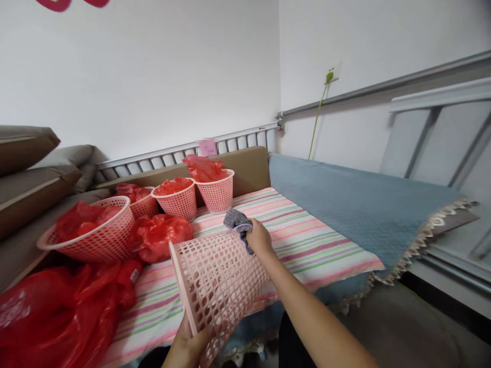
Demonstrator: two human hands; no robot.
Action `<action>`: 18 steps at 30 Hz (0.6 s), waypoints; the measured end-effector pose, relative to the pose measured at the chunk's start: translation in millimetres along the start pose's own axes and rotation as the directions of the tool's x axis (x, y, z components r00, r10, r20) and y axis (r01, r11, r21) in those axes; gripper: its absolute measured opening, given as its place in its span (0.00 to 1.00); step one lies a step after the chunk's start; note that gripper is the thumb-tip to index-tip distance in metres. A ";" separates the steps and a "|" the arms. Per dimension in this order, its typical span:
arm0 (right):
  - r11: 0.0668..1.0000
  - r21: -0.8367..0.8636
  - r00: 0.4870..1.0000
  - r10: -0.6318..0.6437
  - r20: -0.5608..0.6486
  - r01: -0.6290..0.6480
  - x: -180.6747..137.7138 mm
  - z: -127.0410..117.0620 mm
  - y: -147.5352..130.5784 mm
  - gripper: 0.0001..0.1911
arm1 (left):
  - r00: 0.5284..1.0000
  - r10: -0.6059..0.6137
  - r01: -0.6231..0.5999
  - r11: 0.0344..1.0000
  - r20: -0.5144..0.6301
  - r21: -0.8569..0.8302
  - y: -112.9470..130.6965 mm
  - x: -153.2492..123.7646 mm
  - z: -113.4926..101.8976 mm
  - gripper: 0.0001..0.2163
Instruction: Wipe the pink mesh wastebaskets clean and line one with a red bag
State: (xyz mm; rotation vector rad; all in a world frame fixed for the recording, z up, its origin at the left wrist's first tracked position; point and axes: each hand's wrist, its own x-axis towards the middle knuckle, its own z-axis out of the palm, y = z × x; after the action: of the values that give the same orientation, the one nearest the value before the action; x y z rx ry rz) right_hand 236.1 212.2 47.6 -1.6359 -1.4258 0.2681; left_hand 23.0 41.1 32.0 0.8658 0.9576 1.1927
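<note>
A pink perforated plastic basket [226,276] lies tilted on its side in front of me, its rim toward the left. My left hand [192,340] grips it low at the rim, the thumb on the outer wall. My right hand [259,237] is closed on a grey cloth [238,221] with a pale purple edge. The cloth touches the upper side of the basket near its base. Part of the cloth is hidden under my right fingers.
Several similar baskets [217,194] with red plastic bags stand at the back left. A loose red bag [161,236] and a larger red bag heap [65,312] lie left on the striped cloth [326,250]. Stacked cushions [34,184] are far left; a radiator [245,140] lines the wall.
</note>
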 end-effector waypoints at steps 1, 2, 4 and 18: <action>1.000 0.005 1.000 0.012 0.004 -0.012 2.0 0.4 -0.7 0.20 | 1.000 -0.002 0.001 1.000 -0.008 -0.008 -3.5 3.5 -3.6 0.37; 1.000 0.014 1.000 -0.003 0.001 0.003 0.9 1.6 -3.7 0.20 | 1.000 0.002 -0.002 1.000 -0.019 -0.018 -6.3 7.1 -6.8 0.37; 0.993 0.064 0.995 -0.099 -0.005 0.099 -10.7 6.0 -16.6 0.23 | 0.999 0.019 -0.021 0.999 -0.046 -0.043 -8.7 14.5 -10.0 0.38; 0.830 0.284 0.865 -0.502 0.008 0.480 -42.0 10.9 -34.8 0.32 | 0.996 0.080 -0.076 0.993 -0.040 0.087 -26.3 75.4 25.6 0.34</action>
State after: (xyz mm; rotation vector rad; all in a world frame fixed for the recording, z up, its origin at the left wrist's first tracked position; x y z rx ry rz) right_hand 192.6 177.7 50.9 -0.9972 -1.7343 0.2217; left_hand 63.8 109.9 6.5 0.9561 1.0233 1.2489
